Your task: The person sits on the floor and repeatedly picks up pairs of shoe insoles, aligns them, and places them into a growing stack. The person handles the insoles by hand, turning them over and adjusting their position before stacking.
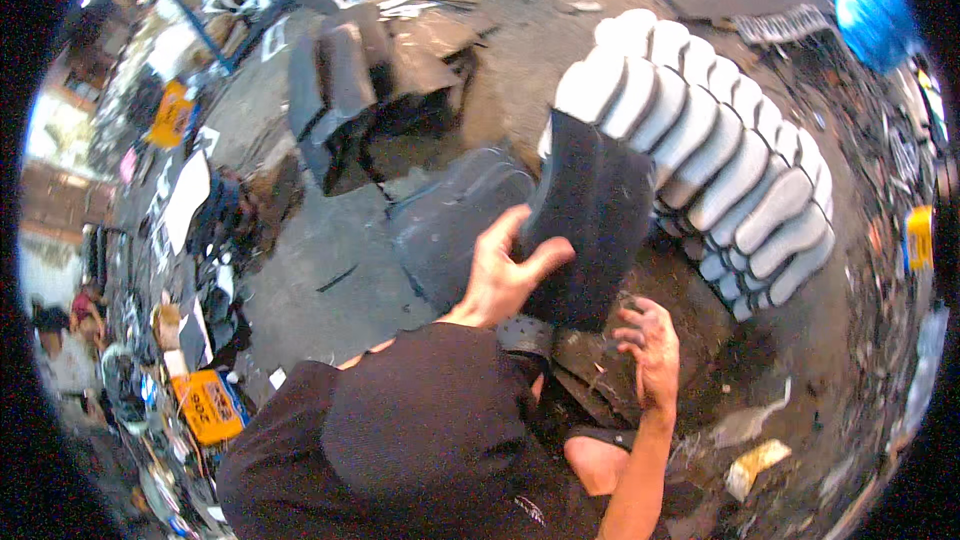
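Observation:
My left hand (502,275) grips the left edge of a stack of black sole-shaped sheets (590,220), held upright in front of me. My right hand (650,345) hangs lower right with fingers spread and dirty, holding nothing, just above dark scraps on the floor (590,370). Behind the black stack stands a leaning row of several white foam soles (700,140).
A clear plastic sheet (450,210) lies on the concrete floor left of my hand. Dark rubber sheets (350,90) are piled further back. Yellow boxes (205,405) and clutter line the left side, a blue barrel (875,5) stands at the top right.

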The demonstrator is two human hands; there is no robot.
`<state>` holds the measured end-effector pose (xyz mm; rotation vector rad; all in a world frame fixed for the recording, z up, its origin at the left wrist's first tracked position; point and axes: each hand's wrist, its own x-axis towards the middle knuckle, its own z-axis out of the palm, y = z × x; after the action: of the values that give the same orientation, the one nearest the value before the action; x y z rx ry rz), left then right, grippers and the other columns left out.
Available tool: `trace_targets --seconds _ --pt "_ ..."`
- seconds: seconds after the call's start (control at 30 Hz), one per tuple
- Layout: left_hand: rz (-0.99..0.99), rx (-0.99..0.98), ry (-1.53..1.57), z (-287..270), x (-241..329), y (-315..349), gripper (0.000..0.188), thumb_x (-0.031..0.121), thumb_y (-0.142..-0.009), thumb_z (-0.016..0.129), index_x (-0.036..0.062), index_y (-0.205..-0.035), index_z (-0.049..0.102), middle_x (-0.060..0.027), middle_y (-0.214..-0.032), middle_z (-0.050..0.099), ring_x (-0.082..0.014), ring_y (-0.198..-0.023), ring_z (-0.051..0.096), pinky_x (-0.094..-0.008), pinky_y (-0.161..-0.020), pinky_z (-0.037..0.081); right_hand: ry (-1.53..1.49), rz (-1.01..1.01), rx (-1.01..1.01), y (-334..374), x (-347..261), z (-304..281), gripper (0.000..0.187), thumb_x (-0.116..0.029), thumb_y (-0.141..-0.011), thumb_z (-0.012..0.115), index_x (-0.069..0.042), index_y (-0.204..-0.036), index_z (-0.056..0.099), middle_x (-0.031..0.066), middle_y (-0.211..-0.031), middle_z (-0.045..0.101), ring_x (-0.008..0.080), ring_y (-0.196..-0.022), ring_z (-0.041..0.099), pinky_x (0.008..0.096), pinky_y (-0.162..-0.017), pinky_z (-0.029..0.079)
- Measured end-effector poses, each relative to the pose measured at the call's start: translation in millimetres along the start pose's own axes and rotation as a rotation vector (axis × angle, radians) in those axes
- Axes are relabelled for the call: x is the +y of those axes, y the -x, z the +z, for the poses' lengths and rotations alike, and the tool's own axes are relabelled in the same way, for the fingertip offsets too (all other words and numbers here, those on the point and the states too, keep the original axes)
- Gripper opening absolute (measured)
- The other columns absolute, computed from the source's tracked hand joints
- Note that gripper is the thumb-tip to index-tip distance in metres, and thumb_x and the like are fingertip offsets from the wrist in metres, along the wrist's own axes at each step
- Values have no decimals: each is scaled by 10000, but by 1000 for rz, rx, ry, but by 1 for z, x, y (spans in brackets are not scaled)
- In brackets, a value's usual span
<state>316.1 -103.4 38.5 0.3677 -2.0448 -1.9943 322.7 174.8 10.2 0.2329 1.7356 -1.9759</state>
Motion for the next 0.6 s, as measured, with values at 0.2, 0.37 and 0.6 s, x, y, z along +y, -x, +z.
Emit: trace_targets --seconds 0.2,0.37,0.6 --pt "366 801 -152 -197 71 -135 406 267 -1038 766 -65 -1263 704 -28 -891 657 -97 -785 562 -274 -715 461 149 53 41 -11 9 -29 395 -388 -1134 579 -57 -1336 654 105 -1159 747 148 -903 721 287 -785 560" --pt "-10 878 -831 -390 30 -193 730 600 -896 830 -14 -1282 747 -162 -1089 780 -243 -970 696 -397 -910 538 132 104 39 -11 25 -36 354 -352 -1129 591 -61 -1314 671 98 -1145 749 148 -884 719 280 -766 550" --pt "542 637 -1088 -265 -42 -144 528 241 -836 874 44 -1293 699 -215 -1311 673 -391 -1269 593 -468 -1094 480 188 108 98 -12 21 -48 347 -348 -1112 633 -65 -1309 676 79 -1156 733 119 -893 697 262 -761 538"
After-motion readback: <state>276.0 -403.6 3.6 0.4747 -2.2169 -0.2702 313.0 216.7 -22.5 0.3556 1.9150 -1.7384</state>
